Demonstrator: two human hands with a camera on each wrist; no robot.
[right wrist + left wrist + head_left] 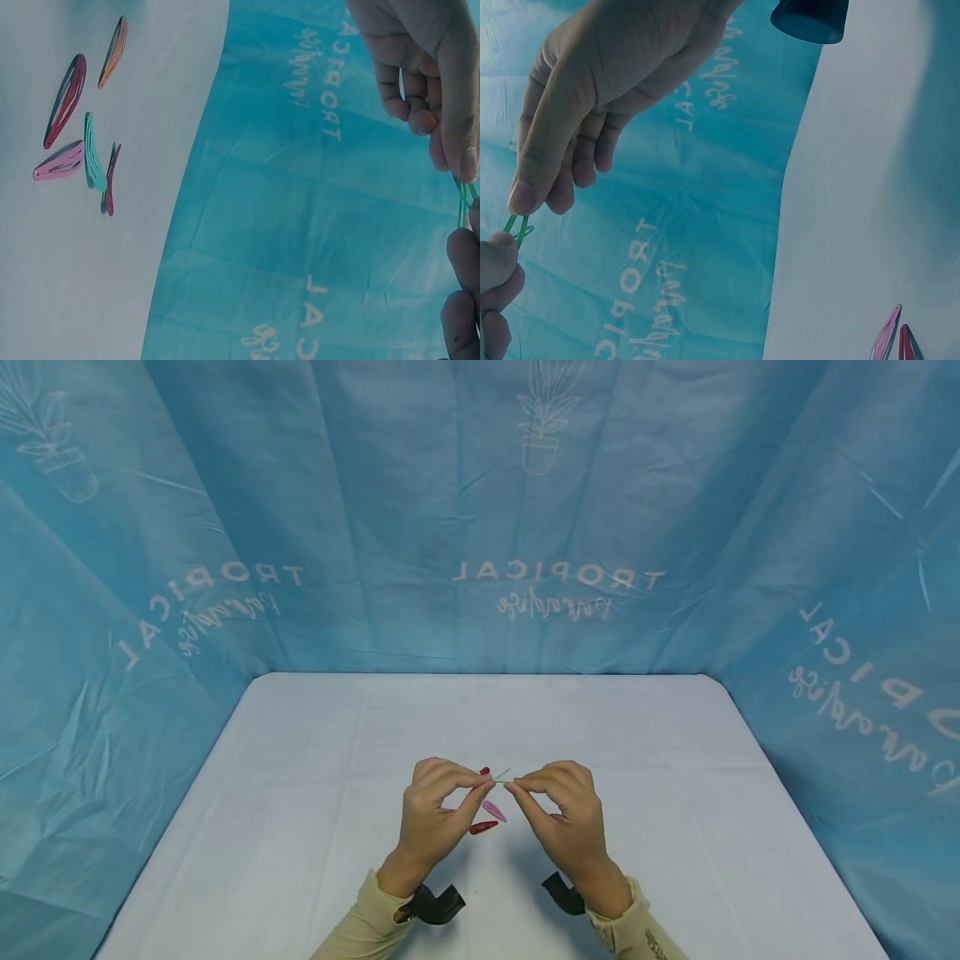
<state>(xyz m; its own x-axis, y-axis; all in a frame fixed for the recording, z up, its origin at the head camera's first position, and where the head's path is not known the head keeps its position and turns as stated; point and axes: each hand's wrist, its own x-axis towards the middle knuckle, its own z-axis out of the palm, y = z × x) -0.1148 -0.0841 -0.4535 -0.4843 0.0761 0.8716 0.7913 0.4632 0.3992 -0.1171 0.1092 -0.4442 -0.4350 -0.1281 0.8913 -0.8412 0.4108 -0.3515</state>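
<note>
Over the middle of the table, my left hand (pixel 437 810) and right hand (pixel 564 814) face each other, fingertips close together. Between them is a thin green snap hair clip (pixel 463 196), pinched at one end by each thumb and forefinger. Its narrow strips stand apart, one slanting upward in the head view. Fingertips cover both ends of it. Below the hands, on the table, lie a pink snap clip (pixel 494 811) and a red snap clip (pixel 483 828). Another red piece (pixel 484 770) shows just behind the left fingertips.
The right wrist view shows more clips on the white table (pixel 315 827): an orange clip (pixel 113 52), a mint-green clip (pixel 94 154) and a narrow dark red clip (pixel 111 184). Blue curtains (pixel 390 527) enclose the table's back and sides. Black wrist mounts (pixel 438 906) hang under both forearms.
</note>
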